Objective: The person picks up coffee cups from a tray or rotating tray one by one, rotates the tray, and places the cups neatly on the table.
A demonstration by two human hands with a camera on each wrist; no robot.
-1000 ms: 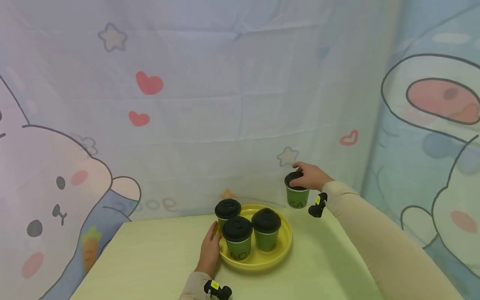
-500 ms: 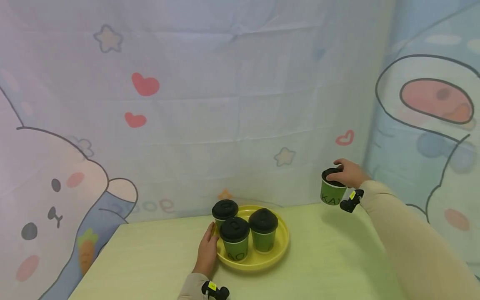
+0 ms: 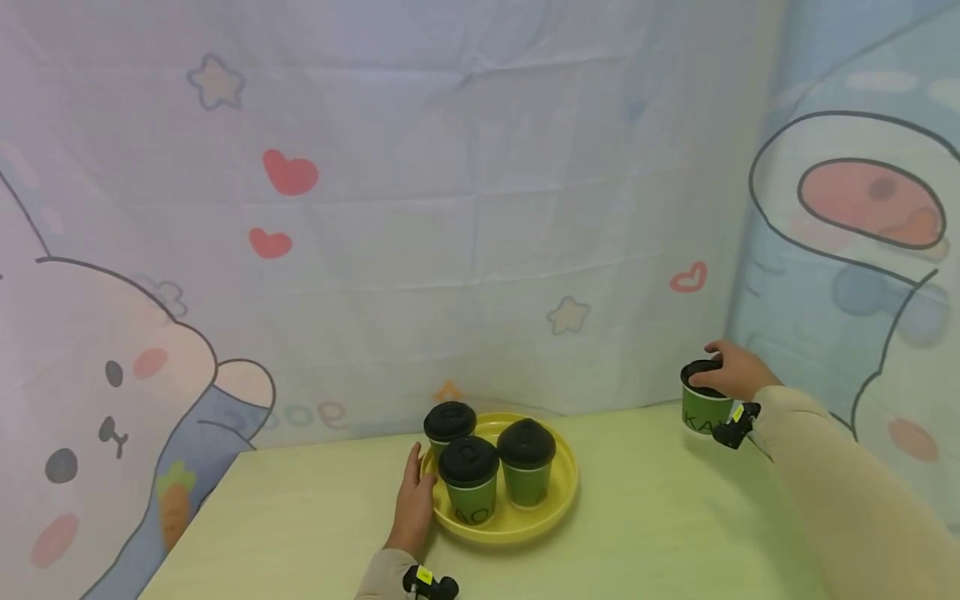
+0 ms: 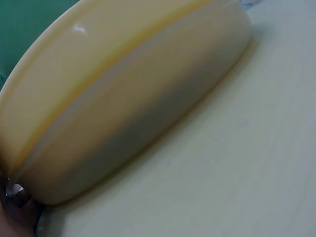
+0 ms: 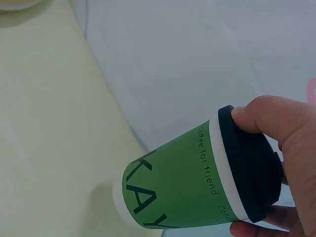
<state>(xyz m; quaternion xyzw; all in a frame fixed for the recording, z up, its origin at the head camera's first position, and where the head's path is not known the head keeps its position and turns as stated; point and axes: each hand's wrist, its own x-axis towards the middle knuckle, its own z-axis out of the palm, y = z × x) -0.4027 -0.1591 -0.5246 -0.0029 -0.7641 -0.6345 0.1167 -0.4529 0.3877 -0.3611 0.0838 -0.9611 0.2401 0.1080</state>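
Note:
At the right, my right hand (image 3: 738, 372) grips a green paper coffee cup (image 3: 703, 410) by its black lid (image 5: 252, 163), thumb on one side and fingers on the other. That cup is upright, close over the table; whether its base touches is unclear. "KAY" shows on its side (image 5: 163, 182). My left hand (image 3: 414, 507) holds the left rim of a round yellow tray (image 3: 558, 508), its fingers partly hidden. On the tray stand three more lidded green cups: one at the back left (image 3: 450, 421), one in front (image 3: 472, 492), one at the right (image 3: 527, 467).
A pale yellow-green cloth covers the table (image 3: 315, 508). Behind it hangs a printed curtain (image 3: 405, 250) with hearts and stars, close to the table's back edge. Another printed curtain (image 3: 862, 333) borders the right side, near the right arm.
My right hand has carried the cup rightward, away from the tray, and then lowered it toward the table. The left hand stays at the tray's rim, and the tray's cups have not moved.

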